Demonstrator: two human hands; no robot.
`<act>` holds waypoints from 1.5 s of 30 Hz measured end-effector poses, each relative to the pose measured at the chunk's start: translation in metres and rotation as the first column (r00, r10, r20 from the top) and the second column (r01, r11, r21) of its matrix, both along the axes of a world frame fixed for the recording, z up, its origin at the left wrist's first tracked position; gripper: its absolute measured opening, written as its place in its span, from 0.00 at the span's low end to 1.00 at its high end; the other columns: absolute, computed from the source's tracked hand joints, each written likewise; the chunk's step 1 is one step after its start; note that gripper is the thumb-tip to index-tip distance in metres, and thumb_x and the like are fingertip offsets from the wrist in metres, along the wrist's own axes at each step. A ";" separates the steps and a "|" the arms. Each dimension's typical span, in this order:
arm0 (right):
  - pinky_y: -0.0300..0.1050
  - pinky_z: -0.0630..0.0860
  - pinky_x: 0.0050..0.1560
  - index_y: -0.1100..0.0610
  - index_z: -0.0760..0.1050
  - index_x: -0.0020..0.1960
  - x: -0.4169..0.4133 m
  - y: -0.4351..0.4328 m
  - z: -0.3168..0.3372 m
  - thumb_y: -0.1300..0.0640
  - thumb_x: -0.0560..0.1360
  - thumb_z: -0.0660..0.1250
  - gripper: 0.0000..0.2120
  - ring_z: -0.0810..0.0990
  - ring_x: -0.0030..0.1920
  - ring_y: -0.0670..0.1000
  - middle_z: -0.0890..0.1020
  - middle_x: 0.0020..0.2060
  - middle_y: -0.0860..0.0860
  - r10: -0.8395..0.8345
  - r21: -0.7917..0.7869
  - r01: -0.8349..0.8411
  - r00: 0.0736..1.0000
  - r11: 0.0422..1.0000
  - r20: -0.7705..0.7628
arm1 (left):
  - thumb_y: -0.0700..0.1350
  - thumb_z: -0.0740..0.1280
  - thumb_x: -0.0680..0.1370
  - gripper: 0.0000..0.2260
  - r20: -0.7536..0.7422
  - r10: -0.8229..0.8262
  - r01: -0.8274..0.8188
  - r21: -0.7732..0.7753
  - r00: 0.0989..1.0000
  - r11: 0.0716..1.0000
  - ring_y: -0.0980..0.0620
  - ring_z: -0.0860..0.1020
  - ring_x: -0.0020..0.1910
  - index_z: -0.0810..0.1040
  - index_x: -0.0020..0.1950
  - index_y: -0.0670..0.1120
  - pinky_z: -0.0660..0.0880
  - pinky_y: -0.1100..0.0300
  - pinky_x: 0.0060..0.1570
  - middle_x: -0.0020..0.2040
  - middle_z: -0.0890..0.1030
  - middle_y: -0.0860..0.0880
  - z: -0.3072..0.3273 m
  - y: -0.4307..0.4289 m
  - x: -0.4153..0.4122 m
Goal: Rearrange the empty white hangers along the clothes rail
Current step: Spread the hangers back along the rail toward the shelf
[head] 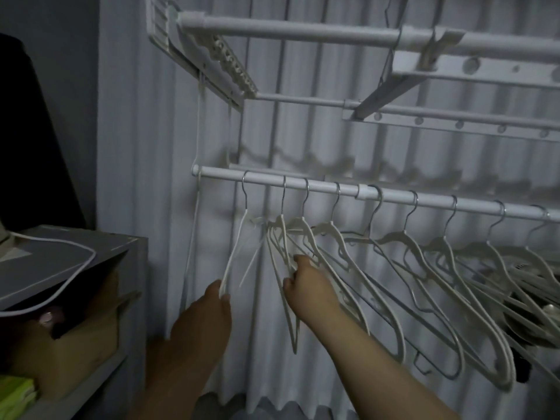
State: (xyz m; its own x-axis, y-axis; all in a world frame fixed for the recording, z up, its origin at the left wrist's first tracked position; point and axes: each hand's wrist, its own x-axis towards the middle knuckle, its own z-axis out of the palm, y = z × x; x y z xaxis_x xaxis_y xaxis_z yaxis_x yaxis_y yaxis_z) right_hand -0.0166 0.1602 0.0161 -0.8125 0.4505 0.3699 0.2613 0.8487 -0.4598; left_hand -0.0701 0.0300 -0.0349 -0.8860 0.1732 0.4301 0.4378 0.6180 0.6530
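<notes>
A white clothes rail [327, 187] runs from middle left down to the right edge. Several empty white hangers [424, 262] hang on it by metal hooks, spread along its length. My left hand [209, 313] pinches the lower arm of the leftmost hanger [239, 234] between thumb and fingers. My right hand [306, 286] grips the arm of the second hanger [280, 256], fingers curled round it, close beside the third one.
A folding drying rack [333, 34] with thicker bars hangs above the rail; one wire hanger [391, 56] hangs from it. A pleated white curtain [151, 177] lies behind. At the left stands a shelf unit [75, 247] with a cable and a cardboard box [91, 338].
</notes>
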 end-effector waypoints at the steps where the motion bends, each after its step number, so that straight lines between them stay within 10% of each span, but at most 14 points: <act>1: 0.44 0.71 0.56 0.60 0.63 0.68 -0.001 0.000 -0.001 0.60 0.78 0.55 0.19 0.74 0.61 0.57 0.76 0.61 0.59 -0.006 0.000 0.006 1.000 1.000 0.006 | 0.49 0.49 0.81 0.19 -0.001 0.009 -0.009 -0.016 1.000 1.000 0.46 0.77 0.54 0.61 0.71 0.48 0.68 0.61 0.45 0.57 0.79 0.44 -0.001 -0.003 -0.001; 28: 0.44 0.73 0.52 0.57 0.62 0.72 -0.026 -0.023 -0.003 0.63 0.77 0.53 0.23 0.77 0.56 0.60 0.79 0.55 0.63 0.085 -0.136 -0.100 0.990 0.986 -0.111 | 0.47 0.47 0.81 0.19 -0.168 0.171 -0.209 -0.241 0.971 0.948 0.56 0.74 0.37 0.58 0.72 0.49 0.66 0.62 0.40 0.44 0.80 0.52 0.001 -0.024 -0.013; 34: 0.41 0.71 0.44 0.57 0.61 0.72 -0.029 -0.022 -0.007 0.63 0.77 0.53 0.22 0.78 0.52 0.60 0.80 0.52 0.63 0.088 -0.139 -0.104 0.990 0.985 -0.114 | 0.46 0.47 0.81 0.18 -0.121 0.119 -0.144 -0.224 0.985 0.964 0.57 0.68 0.30 0.60 0.71 0.47 0.70 0.61 0.41 0.30 0.66 0.55 0.004 -0.022 -0.013; 41: 0.42 0.72 0.50 0.58 0.61 0.71 -0.020 -0.018 -0.005 0.57 0.78 0.56 0.22 0.77 0.56 0.57 0.79 0.51 0.60 0.110 -0.088 -0.119 0.989 0.989 -0.100 | 0.46 0.49 0.81 0.19 0.009 0.105 -0.104 -0.098 0.994 0.990 0.47 0.78 0.49 0.60 0.71 0.45 0.71 0.58 0.51 0.47 0.79 0.45 0.007 -0.014 -0.006; 45: 0.42 0.75 0.48 0.58 0.74 0.62 -0.004 -0.007 0.001 0.54 0.76 0.59 0.17 0.80 0.52 0.56 0.82 0.51 0.54 0.026 0.159 0.036 0.927 0.987 -0.374 | 0.45 0.51 0.81 0.20 -0.009 0.103 -0.103 -0.169 0.995 0.980 0.45 0.78 0.53 0.56 0.73 0.48 0.73 0.57 0.51 0.55 0.79 0.44 0.007 -0.011 -0.006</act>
State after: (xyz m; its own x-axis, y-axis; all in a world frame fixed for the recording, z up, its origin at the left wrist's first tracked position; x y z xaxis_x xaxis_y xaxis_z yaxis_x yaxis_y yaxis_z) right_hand -0.0205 0.1528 0.0167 -0.5986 0.3637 0.7137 0.1013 0.9182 -0.3830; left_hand -0.0763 0.0188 -0.0281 -0.9029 0.1510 0.4024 0.3659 0.7613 0.5354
